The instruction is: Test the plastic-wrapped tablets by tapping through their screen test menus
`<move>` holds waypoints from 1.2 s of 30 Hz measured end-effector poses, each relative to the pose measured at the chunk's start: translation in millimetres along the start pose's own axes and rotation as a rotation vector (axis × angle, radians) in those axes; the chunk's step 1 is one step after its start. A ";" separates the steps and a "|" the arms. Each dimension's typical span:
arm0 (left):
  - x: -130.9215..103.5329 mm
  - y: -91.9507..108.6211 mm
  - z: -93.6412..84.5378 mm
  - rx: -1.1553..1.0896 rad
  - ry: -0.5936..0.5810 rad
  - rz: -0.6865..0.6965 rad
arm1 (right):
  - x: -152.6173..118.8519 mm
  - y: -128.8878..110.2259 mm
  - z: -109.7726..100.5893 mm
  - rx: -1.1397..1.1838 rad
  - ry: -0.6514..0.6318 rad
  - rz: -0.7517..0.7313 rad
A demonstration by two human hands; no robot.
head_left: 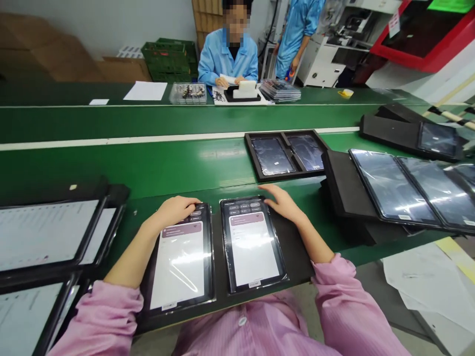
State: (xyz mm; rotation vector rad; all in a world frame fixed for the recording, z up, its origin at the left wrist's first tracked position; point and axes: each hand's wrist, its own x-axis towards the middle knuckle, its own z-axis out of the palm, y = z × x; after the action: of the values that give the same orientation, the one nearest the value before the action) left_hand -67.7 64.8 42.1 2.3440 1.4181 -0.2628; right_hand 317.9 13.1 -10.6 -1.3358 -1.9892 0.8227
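Observation:
Two lit tablets lie side by side before me on a dark foam pad (297,252). Over the upper left corner of the left tablet (181,262) rests my left hand (176,212), its fingers reaching across the top of the screen without gripping. My right hand (284,202) is beside the upper right corner of the right tablet (252,247), fingers apart and holding nothing. Both screens show a pale page with a purple banner and dark buttons above. Clear film covers each tablet, with a small white label at its lower edge.
Lit tablets (44,235) in dark trays stand at left. A black foam tray (256,170) holds two dark tablets ahead; more dark tablets (395,185) lie stacked on foam at right. Papers (426,277) lie lower right. Across the green bench sits a person in blue (211,54).

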 end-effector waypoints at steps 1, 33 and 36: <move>-0.1 2.4 1.2 0.006 0.017 -0.018 | -9.1 -0.7 -0.7 -0.040 0.072 0.022; -10.5 64.9 30.1 0.127 0.117 -0.156 | -89.8 5.4 43.3 -0.199 0.402 0.272; -8.8 66.1 29.7 0.130 0.123 -0.176 | -88.9 5.2 43.1 -0.216 0.389 0.277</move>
State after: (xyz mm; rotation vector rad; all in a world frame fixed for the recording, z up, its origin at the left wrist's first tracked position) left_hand -12.4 17.9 33.4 2.3757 1.7176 -0.2705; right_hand 316.0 -75.8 -53.8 -1.7719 -1.6422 0.4263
